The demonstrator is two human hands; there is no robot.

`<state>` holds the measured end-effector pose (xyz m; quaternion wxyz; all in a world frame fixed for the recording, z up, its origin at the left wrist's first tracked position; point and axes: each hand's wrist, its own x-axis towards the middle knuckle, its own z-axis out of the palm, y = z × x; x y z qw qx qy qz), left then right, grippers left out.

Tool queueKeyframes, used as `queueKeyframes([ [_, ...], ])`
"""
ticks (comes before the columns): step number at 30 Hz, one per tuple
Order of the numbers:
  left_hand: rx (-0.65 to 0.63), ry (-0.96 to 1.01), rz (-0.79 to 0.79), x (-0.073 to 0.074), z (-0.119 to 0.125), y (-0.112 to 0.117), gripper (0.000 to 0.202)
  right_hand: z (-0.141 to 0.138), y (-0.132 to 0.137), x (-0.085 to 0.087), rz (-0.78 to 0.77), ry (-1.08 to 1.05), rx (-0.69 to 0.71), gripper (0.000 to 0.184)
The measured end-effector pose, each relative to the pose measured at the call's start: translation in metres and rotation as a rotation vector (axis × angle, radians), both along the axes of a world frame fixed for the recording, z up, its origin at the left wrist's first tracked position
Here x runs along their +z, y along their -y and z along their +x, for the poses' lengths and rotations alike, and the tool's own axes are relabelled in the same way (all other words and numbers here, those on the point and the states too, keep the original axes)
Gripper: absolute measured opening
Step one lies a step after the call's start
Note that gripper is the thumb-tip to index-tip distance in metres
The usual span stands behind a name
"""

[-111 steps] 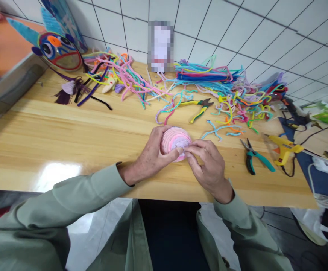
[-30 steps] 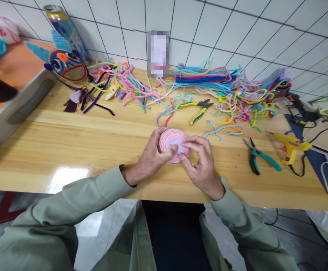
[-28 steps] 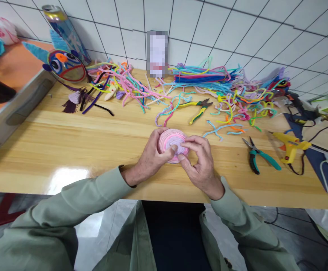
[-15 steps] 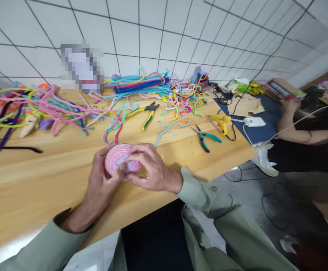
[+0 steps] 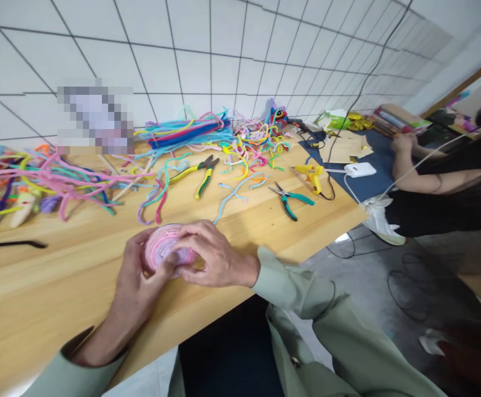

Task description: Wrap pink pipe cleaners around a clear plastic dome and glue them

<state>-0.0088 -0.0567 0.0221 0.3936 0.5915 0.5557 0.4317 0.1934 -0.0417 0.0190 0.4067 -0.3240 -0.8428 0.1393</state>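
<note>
Between my hands, over the front of the wooden table [image 5: 79, 286], is a round pink and lilac coil [image 5: 158, 241], wound in rings that look like fuzzy pipe cleaners. My left hand [image 5: 139, 278] wraps its left side, thumb pressed near the lilac centre. From the right, my right hand [image 5: 213, 256] grips the coil's edge with bent fingers, which cover part of it. Beyond the coil lie yellow-and-green-handled pliers [image 5: 203, 175] with open jaws, and loose pipe cleaners [image 5: 158, 193]. Teal-handled pliers [image 5: 292, 199] rest to the right.
A yellow glue gun [image 5: 313, 175] stands near a white power adapter [image 5: 360, 170]. Pipe cleaner bundles [image 5: 188, 132] line the tiled wall, with a tangled pile [image 5: 54, 176] at left. Black glasses [image 5: 21, 243] show a temple arm. At far right, a co-worker's arm [image 5: 434, 179] rests over a blue mat.
The view has shifted, so the table things sit further left and the hands slightly lower. Both hands keep their hold on the coil with nearly the same finger placement.
</note>
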Motion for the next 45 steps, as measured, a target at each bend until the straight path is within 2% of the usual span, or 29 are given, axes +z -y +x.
queueKeyframes([
  [4, -0.061, 0.041, 0.076, -0.002, 0.003, 0.003, 0.062, 0.002, 0.004, -0.001, 0.021, -0.107, 0.006, 0.036],
  [6, -0.129, 0.089, 0.074, -0.005, 0.003, 0.002, 0.062, 0.004, 0.002, -0.003, 0.011, -0.101, -0.006, 0.036],
  [10, -0.144, 0.169, 0.052, -0.009, 0.002, 0.000, 0.061, 0.005, -0.001, -0.004, 0.047, -0.103, -0.002, 0.040],
  [14, -0.155, 0.232, 0.038, -0.009, 0.003, -0.001, 0.065, 0.009, 0.001, -0.004, 0.183, -0.022, -0.013, 0.051],
  [17, -0.169, 0.257, 0.046, -0.008, 0.002, -0.001, 0.066, 0.014, 0.001, -0.002, 0.256, 0.042, -0.020, 0.049],
  [22, -0.165, 0.154, 0.079, -0.007, 0.001, 0.000, 0.063, 0.019, -0.003, 0.004, 0.215, 0.069, 0.021, 0.042],
  [28, -0.199, 0.072, 0.133, 0.001, -0.001, 0.001, 0.059, 0.020, -0.001, 0.007, 0.238, 0.145, 0.007, 0.035],
  [31, -0.213, 0.080, 0.100, 0.003, 0.000, -0.001, 0.059, 0.023, -0.002, 0.005, 0.241, 0.117, 0.002, 0.037],
  [36, -0.192, 0.155, 0.022, 0.004, 0.002, -0.001, 0.061, 0.024, -0.007, 0.003, 0.222, 0.038, 0.033, 0.054],
  [42, -0.196, 0.223, -0.016, 0.007, -0.002, -0.001, 0.054, 0.016, -0.009, 0.002, 0.199, 0.062, 0.023, 0.045],
  [45, -0.128, 0.162, 0.005, 0.002, -0.004, -0.003, 0.058, 0.014, -0.008, 0.003, 0.184, 0.120, 0.044, 0.045],
])
